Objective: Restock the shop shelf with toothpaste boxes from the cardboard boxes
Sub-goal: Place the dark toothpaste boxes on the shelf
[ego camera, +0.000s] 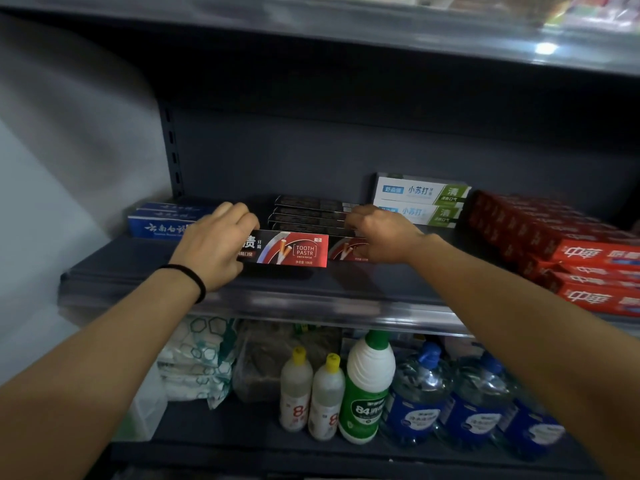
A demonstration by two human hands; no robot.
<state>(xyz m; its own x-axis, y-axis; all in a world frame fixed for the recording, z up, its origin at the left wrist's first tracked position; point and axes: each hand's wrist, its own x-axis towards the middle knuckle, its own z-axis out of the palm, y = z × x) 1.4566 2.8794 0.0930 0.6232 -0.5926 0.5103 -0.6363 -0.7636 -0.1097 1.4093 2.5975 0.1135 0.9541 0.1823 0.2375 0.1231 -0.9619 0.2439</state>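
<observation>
On the dark grey shelf (311,289) a black-and-red toothpaste box (287,249) stands on its long edge at the front. My left hand (216,245) grips its left end, fingers curled over the top. A second black-and-red box (343,249) stands just to its right, and my right hand (379,237) grips that one from above. Behind them lie stacked black toothpaste boxes (308,214). No cardboard box is in view.
Blue toothpaste boxes (162,220) lie at the shelf's left, white-and-green ones (420,200) at the back right, red ones (568,251) fill the right side. The lower shelf holds bottles (367,386), water jugs (420,396) and packaged goods (197,358). Another shelf board (346,32) hangs overhead.
</observation>
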